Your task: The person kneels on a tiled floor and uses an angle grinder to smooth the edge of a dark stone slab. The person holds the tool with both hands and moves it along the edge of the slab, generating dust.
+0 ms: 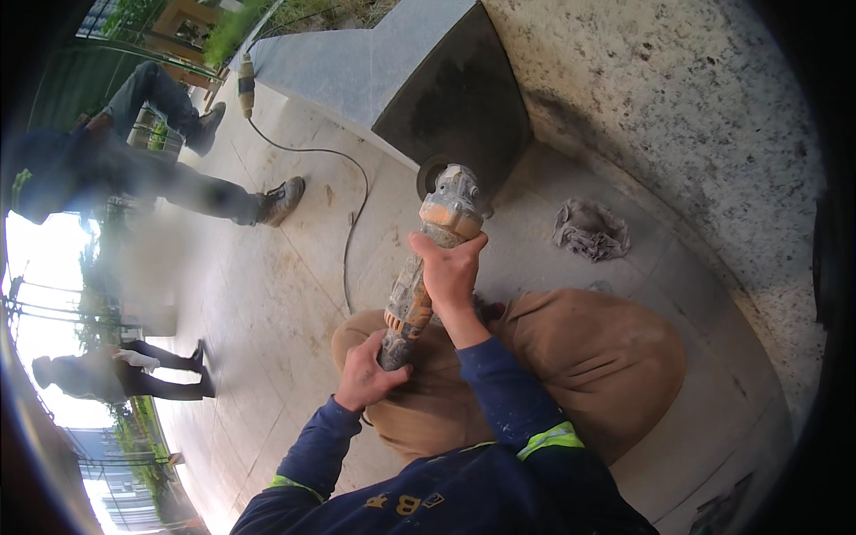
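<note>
Both my hands hold a dusty orange-and-grey angle grinder [412,299] above my brown-trousered legs. My left hand [364,370] grips the rear end of its body. Closer to the gear head, my right hand [450,272] wraps round the body. The grinder's round disc [432,175] is at the lower edge of a dark stone face [459,111]; whether it touches the stone I cannot tell. That face is the end of a block with a lighter grey top [348,67].
A crumpled cloth [590,229] lies on the tiled floor [285,267] at the right, near a speckled stone wall [660,107]. A cable [361,196] with a connector [246,86] runs across the floor. Two people stand at the left, one's shoe [282,201] near the cable.
</note>
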Motion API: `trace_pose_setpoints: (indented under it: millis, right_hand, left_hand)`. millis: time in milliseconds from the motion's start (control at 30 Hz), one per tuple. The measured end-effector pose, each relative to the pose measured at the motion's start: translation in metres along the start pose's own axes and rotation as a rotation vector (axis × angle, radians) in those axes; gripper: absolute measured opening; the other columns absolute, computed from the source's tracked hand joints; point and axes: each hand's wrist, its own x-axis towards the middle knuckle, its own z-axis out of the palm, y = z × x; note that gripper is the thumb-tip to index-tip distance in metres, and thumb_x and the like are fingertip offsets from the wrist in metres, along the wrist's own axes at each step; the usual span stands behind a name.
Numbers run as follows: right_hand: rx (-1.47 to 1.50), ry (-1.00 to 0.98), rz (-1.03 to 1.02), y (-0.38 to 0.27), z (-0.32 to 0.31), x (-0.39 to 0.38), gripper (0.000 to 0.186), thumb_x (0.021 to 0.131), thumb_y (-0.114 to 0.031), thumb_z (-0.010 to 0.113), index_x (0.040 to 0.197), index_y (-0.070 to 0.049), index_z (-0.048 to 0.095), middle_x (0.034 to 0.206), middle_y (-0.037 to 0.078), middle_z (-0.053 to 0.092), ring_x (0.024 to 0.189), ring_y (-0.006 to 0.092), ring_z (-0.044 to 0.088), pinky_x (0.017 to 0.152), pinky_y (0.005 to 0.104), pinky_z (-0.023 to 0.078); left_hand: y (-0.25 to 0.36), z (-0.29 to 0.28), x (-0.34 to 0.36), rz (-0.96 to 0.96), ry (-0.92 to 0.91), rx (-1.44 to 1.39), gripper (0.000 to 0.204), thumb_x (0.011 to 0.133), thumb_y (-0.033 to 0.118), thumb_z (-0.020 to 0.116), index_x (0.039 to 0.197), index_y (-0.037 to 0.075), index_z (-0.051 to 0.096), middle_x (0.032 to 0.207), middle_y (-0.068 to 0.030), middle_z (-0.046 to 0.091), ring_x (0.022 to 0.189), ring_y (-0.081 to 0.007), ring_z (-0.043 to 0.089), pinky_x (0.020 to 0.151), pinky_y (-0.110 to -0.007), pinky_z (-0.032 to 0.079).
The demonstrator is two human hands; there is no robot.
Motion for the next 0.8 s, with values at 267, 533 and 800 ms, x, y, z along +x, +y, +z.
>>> trace_pose_setpoints:
  millis: [267,533,800]
  right_hand:
    - [0.036,-0.059,-0.141,-0.025,0.024,-0.017,0.062,0.075,-0.013,0.079,0.114,0.003,0.035,0.109,0.017,0.055,0.099,0.0245,0.058,0.089,0.0366,0.047]
    - [-0.01,-0.027,-0.103,-0.021,0.02,-0.017,0.065,0.074,-0.016,0.08,0.116,0.003,0.034,0.109,0.017,0.055,0.1,0.0248,0.057,0.09,0.0365,0.047]
    - [0.036,-0.002,-0.077,-0.014,0.018,-0.011,0.064,0.075,-0.014,0.08,0.116,0.004,0.035,0.11,0.017,0.056,0.101,0.0246,0.057,0.092,0.0368,0.046]
  left_hand:
    - [-0.006,-0.021,0.001,0.021,0.059,0.039,0.054,0.068,0.017,0.078,0.116,0.0,0.061,0.092,-0.0134,0.067,0.084,-0.0227,0.065,0.079,-0.034,0.051]
    - [-0.004,-0.02,0.005,0.047,0.034,0.029,0.057,0.066,0.016,0.078,0.118,0.0,0.061,0.095,-0.0135,0.068,0.086,-0.0211,0.065,0.081,-0.034,0.051]
    - [-0.007,-0.018,0.006,0.065,0.05,0.035,0.057,0.065,0.017,0.078,0.116,0.0,0.062,0.094,-0.0138,0.069,0.085,-0.0216,0.065,0.082,-0.034,0.051]
